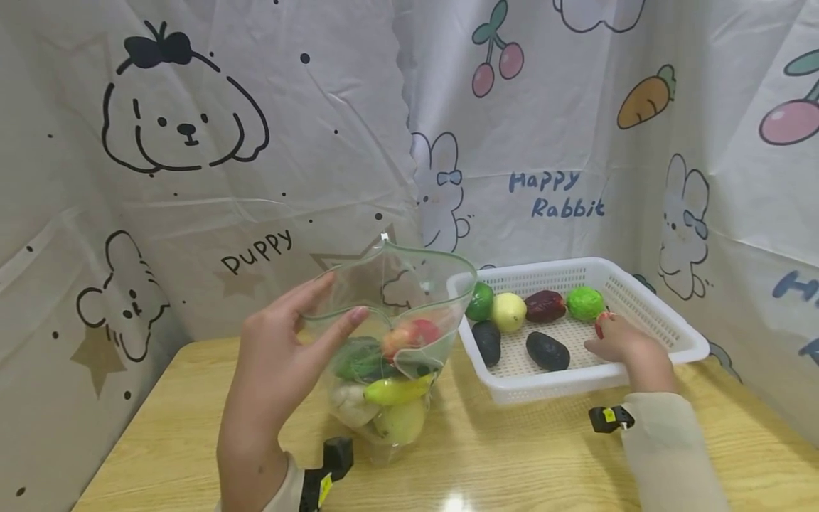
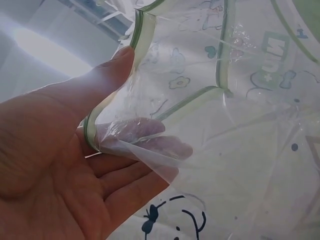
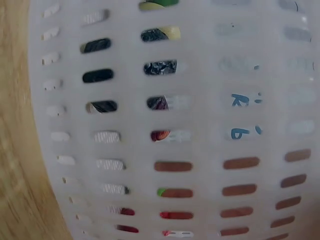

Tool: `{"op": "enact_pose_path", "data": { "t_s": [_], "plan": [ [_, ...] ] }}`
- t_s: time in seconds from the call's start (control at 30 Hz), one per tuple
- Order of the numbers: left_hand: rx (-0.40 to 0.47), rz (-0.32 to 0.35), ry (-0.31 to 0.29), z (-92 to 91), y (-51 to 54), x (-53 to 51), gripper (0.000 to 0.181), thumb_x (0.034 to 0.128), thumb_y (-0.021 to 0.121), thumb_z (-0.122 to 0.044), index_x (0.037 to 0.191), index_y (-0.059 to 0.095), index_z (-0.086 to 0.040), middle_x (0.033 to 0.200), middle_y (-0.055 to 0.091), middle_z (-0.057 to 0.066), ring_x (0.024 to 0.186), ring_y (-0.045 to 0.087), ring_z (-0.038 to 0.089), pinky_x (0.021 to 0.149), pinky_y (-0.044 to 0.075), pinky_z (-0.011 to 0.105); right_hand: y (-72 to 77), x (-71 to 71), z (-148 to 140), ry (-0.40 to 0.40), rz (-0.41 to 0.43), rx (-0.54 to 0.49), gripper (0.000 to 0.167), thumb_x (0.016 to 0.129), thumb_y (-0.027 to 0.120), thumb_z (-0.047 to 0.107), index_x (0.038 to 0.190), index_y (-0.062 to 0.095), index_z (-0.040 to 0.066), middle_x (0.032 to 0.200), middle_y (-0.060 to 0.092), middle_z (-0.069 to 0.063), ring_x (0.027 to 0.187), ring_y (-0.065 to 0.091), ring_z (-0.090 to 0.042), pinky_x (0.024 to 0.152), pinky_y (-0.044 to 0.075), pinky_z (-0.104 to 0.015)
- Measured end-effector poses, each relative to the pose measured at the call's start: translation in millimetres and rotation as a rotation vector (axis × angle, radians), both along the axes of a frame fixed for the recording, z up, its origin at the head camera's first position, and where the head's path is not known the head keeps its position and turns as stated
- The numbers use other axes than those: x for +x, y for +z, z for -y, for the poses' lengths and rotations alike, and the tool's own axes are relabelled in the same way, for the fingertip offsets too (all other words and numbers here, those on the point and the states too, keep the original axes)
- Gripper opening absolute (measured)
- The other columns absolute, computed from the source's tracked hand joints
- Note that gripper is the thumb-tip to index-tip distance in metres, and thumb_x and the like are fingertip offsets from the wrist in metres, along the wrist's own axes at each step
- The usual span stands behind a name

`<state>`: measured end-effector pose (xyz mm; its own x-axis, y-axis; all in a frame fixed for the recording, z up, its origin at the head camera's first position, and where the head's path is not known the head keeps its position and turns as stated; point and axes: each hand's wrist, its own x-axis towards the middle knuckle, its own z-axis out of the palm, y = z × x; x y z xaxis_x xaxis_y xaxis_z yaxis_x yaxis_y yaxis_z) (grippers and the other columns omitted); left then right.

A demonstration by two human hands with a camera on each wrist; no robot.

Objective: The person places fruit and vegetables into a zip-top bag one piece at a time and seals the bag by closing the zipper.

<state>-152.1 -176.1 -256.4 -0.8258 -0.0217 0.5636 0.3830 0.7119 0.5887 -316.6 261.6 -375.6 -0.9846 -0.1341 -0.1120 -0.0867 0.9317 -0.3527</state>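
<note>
A clear zip bag (image 1: pixel 441 284) with a green-edged mouth stands on the table, holding a yellow banana (image 1: pixel 397 390), a red-and-yellow fruit (image 1: pixel 409 336) and other produce. My left hand (image 1: pixel 275 355) is at the bag's left rim, thumb and fingers spread. In the left wrist view, the thumb of the left hand (image 2: pixel 75 145) touches the rim and some fairly straight fingers show through the film. Inside the white basket (image 1: pixel 665 313), my right hand (image 1: pixel 630 348) grips a small red fruit (image 1: pixel 603 323), mostly hidden by the fingers. The basket's slotted wall (image 3: pixel 200 150) screens that hand in the right wrist view.
In the basket lie a green fruit (image 1: pixel 585 304), a dark red one (image 1: pixel 545 306), a pale yellow one (image 1: pixel 508 313), a dark green one (image 1: pixel 479 302) and two blackish ones, including an oval (image 1: pixel 547 351). A printed curtain (image 1: pixel 320 142) surrounds the wooden table (image 1: pixel 512 455).
</note>
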Motion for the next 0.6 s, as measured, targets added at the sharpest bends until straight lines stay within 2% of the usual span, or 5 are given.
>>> {"op": "enact_pose_path", "data": {
  "t_s": [0.2, 0.33, 0.43, 0.53, 0.6],
  "plan": [
    [0.009, -0.004, -0.012, 4.1, -1.5, -0.9, 0.059, 0.0918, 0.076, -0.040, 0.140, 0.062, -0.008, 0.143, 0.060, 0.007, 0.128, 0.059, 0.029, 0.099, 0.052, 0.053, -3.7, 0.8, 1.7, -0.082, 0.055, 0.007, 0.061, 0.096, 0.061, 0.026, 0.138, 0.043, -0.015, 0.134, 0.032, -0.046, 0.122, 0.041, -0.063, 0.100, 0.043, -0.070],
    [0.021, -0.004, -0.013, 7.2, -2.3, -1.6, 0.058, 0.0920, 0.076, -0.038, 0.139, 0.062, -0.008, 0.142, 0.061, 0.007, 0.130, 0.058, 0.028, 0.099, 0.052, 0.055, -9.9, -5.3, -4.3, -0.090, 0.073, 0.024, 0.056, 0.096, 0.063, 0.031, 0.131, 0.051, -0.012, 0.146, 0.020, -0.046, 0.131, 0.030, -0.066, 0.107, 0.034, -0.073],
    [0.027, -0.001, -0.010, 8.1, -2.6, -2.1, 0.058, 0.0920, 0.076, -0.039, 0.139, 0.062, -0.009, 0.143, 0.061, 0.007, 0.130, 0.057, 0.028, 0.100, 0.051, 0.055, -19.9, -15.4, -11.7, -0.059, 0.060, 0.025, 0.038, 0.096, 0.064, 0.030, 0.109, 0.059, -0.006, 0.135, 0.045, -0.040, 0.120, 0.048, -0.057, 0.102, 0.043, -0.066],
    [0.029, -0.007, -0.010, 8.3, -2.8, -2.2, 0.058, 0.0918, 0.077, -0.039, 0.139, 0.063, -0.009, 0.142, 0.061, 0.006, 0.130, 0.058, 0.027, 0.099, 0.052, 0.055, -22.7, -19.9, -15.1, -0.029, 0.055, 0.001, 0.038, 0.095, 0.065, 0.027, 0.109, 0.058, -0.007, 0.109, 0.059, -0.029, 0.098, 0.058, -0.044, 0.088, 0.051, -0.057],
    [0.026, -0.014, -0.008, 8.5, -2.9, -2.0, 0.057, 0.0917, 0.077, -0.038, 0.139, 0.063, -0.009, 0.142, 0.062, 0.006, 0.130, 0.058, 0.027, 0.098, 0.052, 0.055, -21.4, -18.8, -13.2, -0.048, 0.050, 0.002, 0.039, 0.095, 0.064, 0.026, 0.113, 0.057, -0.008, 0.110, 0.056, -0.030, 0.097, 0.057, -0.046, 0.087, 0.051, -0.057]
  ]
}}
